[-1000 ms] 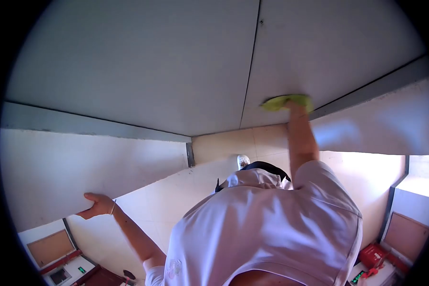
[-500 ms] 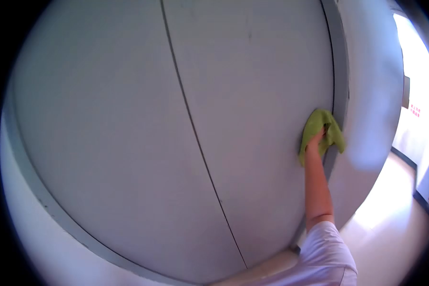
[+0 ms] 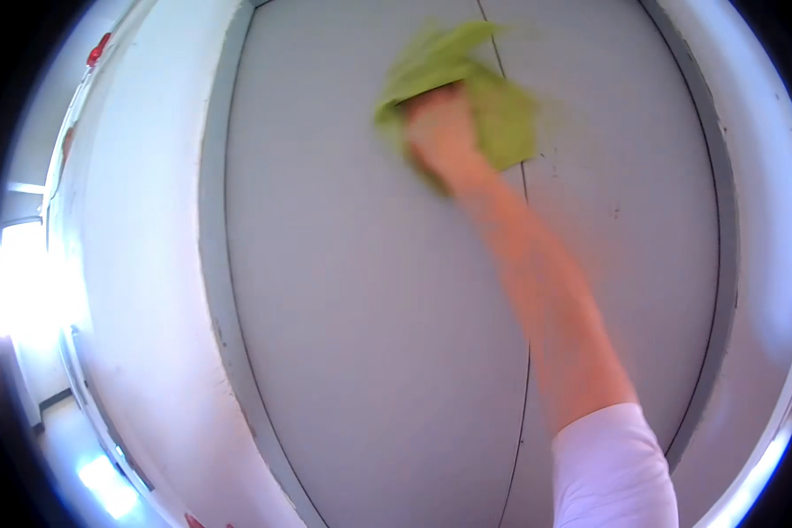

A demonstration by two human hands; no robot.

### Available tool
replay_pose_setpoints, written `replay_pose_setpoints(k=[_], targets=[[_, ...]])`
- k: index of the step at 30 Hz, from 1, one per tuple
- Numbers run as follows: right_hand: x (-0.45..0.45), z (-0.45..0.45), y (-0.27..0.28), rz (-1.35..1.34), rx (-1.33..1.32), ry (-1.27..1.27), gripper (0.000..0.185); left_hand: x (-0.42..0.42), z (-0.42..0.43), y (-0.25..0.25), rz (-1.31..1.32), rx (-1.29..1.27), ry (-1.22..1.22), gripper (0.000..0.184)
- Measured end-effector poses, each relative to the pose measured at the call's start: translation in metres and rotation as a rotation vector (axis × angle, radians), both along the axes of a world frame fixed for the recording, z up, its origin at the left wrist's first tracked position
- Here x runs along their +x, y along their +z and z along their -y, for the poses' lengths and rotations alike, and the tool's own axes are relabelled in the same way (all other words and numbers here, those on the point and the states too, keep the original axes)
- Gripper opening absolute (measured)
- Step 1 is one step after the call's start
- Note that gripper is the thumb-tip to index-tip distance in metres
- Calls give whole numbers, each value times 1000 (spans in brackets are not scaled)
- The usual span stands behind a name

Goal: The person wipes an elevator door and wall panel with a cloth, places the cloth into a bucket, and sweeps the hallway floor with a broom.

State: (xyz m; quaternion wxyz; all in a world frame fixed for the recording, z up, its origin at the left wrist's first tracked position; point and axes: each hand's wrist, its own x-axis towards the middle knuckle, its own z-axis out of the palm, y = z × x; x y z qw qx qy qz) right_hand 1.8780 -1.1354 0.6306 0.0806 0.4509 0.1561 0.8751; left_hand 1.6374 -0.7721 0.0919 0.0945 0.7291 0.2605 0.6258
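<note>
My right hand (image 3: 440, 123) is up high, blurred by motion, and holds a lime-green cloth (image 3: 506, 119) against a grey double door (image 3: 352, 290). Part of the cloth folds over the fingers and hides them, while its loose side spreads across the seam between the two leaves. The bare forearm reaches up from a white sleeve at the lower right. A few small dark marks show on the right leaf, beside the cloth. My left hand is out of view.
A grey frame (image 3: 217, 220) with chipped edges surrounds the door. White walls (image 3: 141, 238) stand on both sides. Bright light comes in at the far left, above a shiny floor (image 3: 79, 453). A small red object (image 3: 99, 49) is at the upper left.
My view has swung left and now faces the door more squarely. My right hand and the cloth have moved from the door's right edge up and left to the middle seam.
</note>
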Motion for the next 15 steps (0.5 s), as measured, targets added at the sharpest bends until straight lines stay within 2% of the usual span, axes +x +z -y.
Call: replay_pose_setpoints(k=[1, 3, 5, 6, 8, 9, 11, 12, 15], targets=[[-9, -38, -26, -152, -145, 118, 28, -6, 4, -7, 0, -8, 16, 69], [-30, -96, -59, -620, -305, -53, 33, -5, 7, 10, 6, 1, -19, 68], [-7, -134, -94, -335, -564, 226, 36, -9, 11, 19, -9, -2, -3, 68], [-5, -133, -93, -336, -564, 231, 36, -12, 14, 22, -21, -19, 8, 67], [-11, -125, -98, -565, -683, 349, 39, -10, 15, 20, -30, -1, 32, 68], [-9, -111, -93, -745, -582, 491, 37, -9, 15, 20, -41, 22, 47, 69], [-2, -61, -52, -634, -488, 522, 36, -4, 6, 9, -20, 42, 38, 70], [-1, -29, -32, -397, -422, 420, 36, -1, 2, 6, 21, 49, 38, 71], [-20, 83, -8, -270, -47, 228, 40, -3, 6, 13, 26, 18, 20, 71]])
